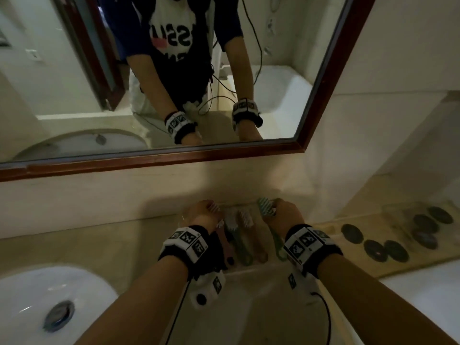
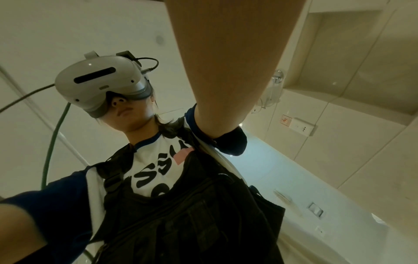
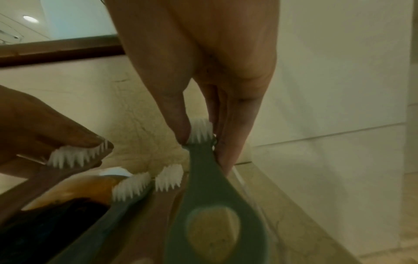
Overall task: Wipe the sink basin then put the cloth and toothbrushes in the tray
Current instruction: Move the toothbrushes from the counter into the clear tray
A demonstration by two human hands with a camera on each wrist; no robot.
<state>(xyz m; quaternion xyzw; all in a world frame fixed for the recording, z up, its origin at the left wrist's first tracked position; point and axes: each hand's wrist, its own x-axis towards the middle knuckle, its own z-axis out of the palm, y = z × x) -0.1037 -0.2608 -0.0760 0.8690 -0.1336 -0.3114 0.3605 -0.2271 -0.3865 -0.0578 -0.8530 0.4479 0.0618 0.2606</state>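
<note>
Thumb and fingers of right hand [image 3: 203,75] pinch green toothbrush [image 3: 210,205] head, handle trailing wristward.

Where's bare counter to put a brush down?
Bare counter lies between the sink basin and the left hand. Crowded: four toothbrushes between the hands, the right hand pinching the rightmost, and dark discs beyond.
</note>
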